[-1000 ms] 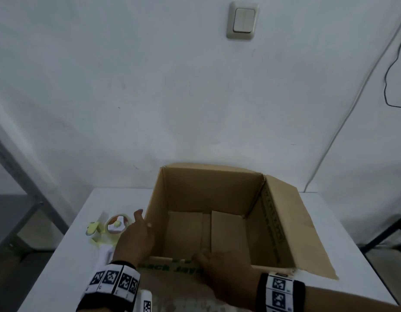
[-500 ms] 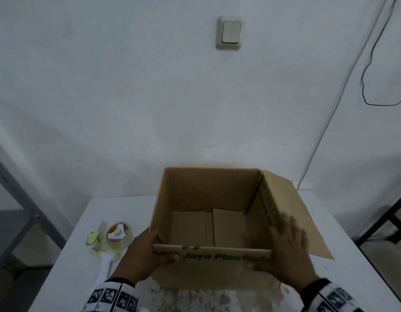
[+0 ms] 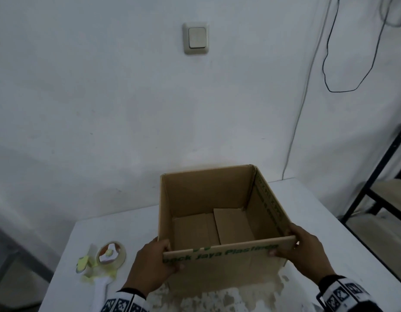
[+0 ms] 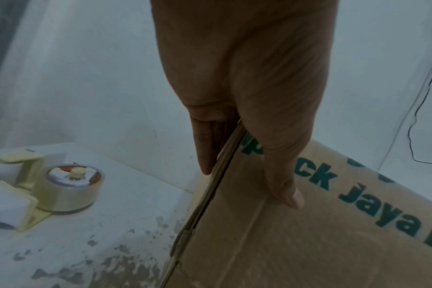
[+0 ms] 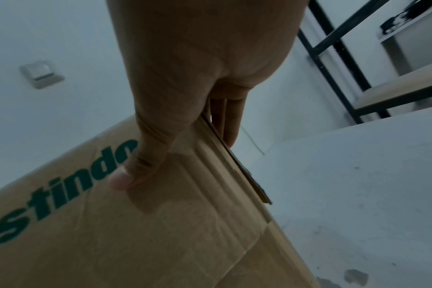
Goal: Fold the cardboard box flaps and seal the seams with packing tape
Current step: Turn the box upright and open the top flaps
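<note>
From my head view, the open cardboard box [image 3: 219, 212] sits on the white table [image 3: 343, 239], the tape dispenser [image 3: 105, 262] just left of it; my left hand [image 3: 153, 264] and right hand [image 3: 304, 251] grip the two ends of the near flap [image 3: 228, 249]. At my left wrist, my thumb [image 4: 284, 175] lies on the flap's printed face, my fingers [image 4: 205, 148] behind its edge. My right wrist view shows the same pinch, thumb [image 5: 141, 165] in front.
</note>
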